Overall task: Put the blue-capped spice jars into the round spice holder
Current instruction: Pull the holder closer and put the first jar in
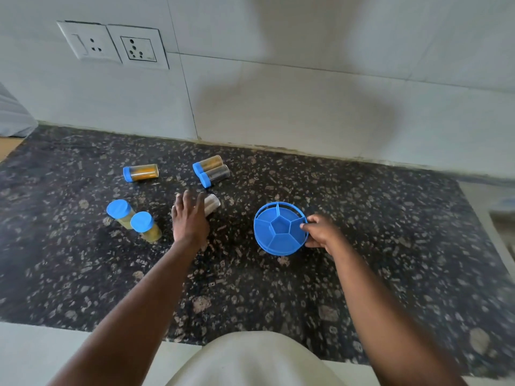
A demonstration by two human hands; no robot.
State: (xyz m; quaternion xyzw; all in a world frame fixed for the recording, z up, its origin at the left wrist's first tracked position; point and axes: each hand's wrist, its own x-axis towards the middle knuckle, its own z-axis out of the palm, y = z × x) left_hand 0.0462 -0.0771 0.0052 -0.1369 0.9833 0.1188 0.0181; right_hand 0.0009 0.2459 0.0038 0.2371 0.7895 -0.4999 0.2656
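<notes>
Between the left hand [189,218] and the right hand [320,232] the tabletop [250,288] lies bare, and all the near side too. Left of the left hand stand two upright jars [133,218]. Beyond its fingertips lie two touching jars [211,171], and another lying jar [140,173] farther left. The holder [280,228] blocks the right hand's inner side.

I look down on a dark speckled counter [362,260] against a pale tiled wall with two sockets [113,44]. My left hand [189,218] lies over a pale jar [212,203] on its side; whether the grip has closed is hidden. My right hand [320,234] pinches the rim of the empty round blue holder [280,228]. Two capped jars [133,220] stand upright at left. Behind, an orange jar [140,172] lies alone, and two more [211,171] lie touching side by side.
</notes>
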